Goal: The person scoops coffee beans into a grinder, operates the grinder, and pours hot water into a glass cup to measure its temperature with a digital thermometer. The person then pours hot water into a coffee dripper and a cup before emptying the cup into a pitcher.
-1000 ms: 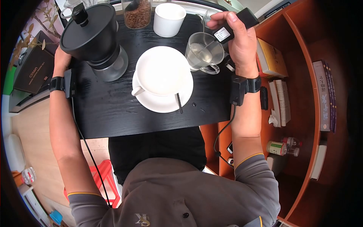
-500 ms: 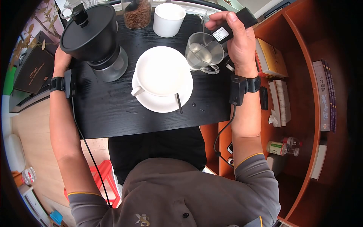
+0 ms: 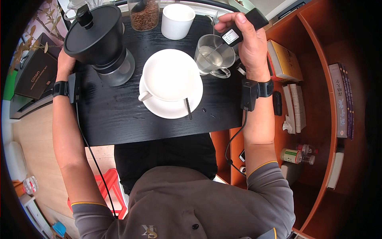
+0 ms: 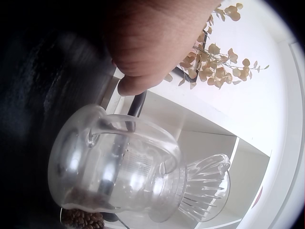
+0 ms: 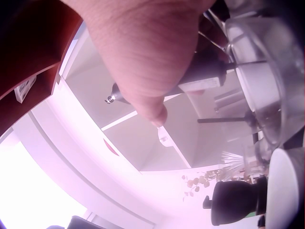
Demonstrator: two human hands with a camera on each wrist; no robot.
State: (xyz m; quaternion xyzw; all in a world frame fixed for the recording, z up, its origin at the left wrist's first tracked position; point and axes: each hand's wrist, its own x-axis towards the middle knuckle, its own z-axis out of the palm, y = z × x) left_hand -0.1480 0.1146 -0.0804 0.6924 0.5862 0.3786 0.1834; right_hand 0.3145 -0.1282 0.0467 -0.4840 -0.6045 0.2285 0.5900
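My right hand (image 3: 254,47) grips a black handheld milk frother (image 3: 230,37) with a white label. Its thin shaft reaches down into a clear glass mug (image 3: 201,61) holding a little pale liquid. To the left stands a black coffee grinder (image 3: 93,38) with a clear base. Beyond it is my left hand (image 3: 65,63), its fingers mostly hidden behind the grinder. The left wrist view shows that thumb close by a glass pot (image 4: 114,164). Between the hands sits a white cup (image 3: 171,75) on a saucer (image 3: 175,114), with a dark thin stick (image 3: 188,108) at its edge.
A smaller white cup (image 3: 178,22) and a jar of coffee beans (image 3: 145,18) stand at the back of the black table (image 3: 167,133). Right of the table rises a reddish-brown shelf with books (image 3: 284,61). A dark box (image 3: 34,73) lies at the left.
My right hand and the frother have shifted slightly left, with the shaft still in the glass mug. The left hand and the cups have stayed in place.
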